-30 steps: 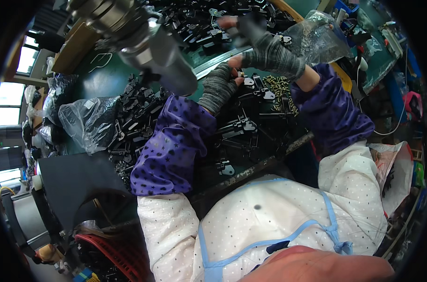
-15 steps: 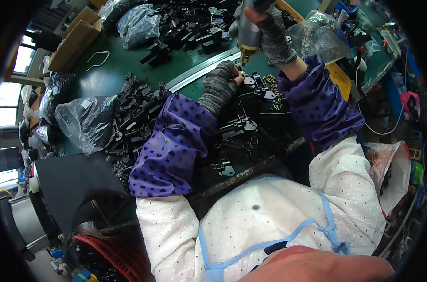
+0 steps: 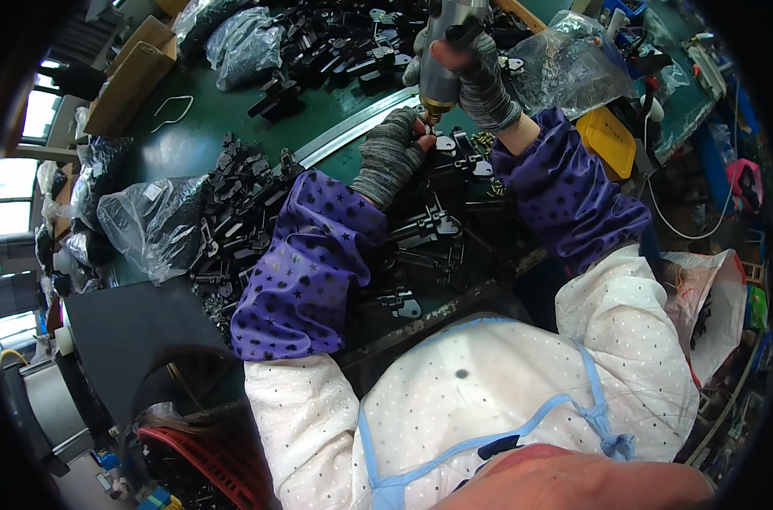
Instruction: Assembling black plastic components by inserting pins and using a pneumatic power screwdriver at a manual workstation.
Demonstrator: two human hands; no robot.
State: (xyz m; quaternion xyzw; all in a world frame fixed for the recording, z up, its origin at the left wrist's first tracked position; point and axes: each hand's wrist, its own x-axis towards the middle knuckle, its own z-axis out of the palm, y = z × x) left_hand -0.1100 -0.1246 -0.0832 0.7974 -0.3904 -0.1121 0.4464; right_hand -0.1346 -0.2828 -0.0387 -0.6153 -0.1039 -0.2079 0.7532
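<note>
My right hand (image 3: 485, 85), in a grey knitted fingerless glove, is wrapped around a silver power screwdriver (image 3: 438, 85) held upright. Its brass-coloured nose points down right beside my left fingertips. My left hand (image 3: 386, 155), gloved alike, pinches a black metal bracket (image 3: 445, 144) with a pale plate at thumb and forefinger; the exact grip point is partly hidden. To the right of it, more black brackets with silver plates (image 3: 480, 167) lie side by side. Small brass-coloured screws (image 3: 483, 140) are scattered just beyond, partly covered by my right forearm.
Loose black metal parts (image 3: 242, 195) are heaped left of my left arm, with others (image 3: 344, 51) at the back. A metal strip (image 3: 352, 129) crosses the green table (image 3: 208, 123). Clear plastic bags (image 3: 153, 221), a cardboard box (image 3: 136, 76) and a yellow tray (image 3: 606, 143) stand around.
The screwdriver has come down, its nose now at my left fingertips. My right hand has moved down and slightly left with it; my left hand has barely shifted.
</note>
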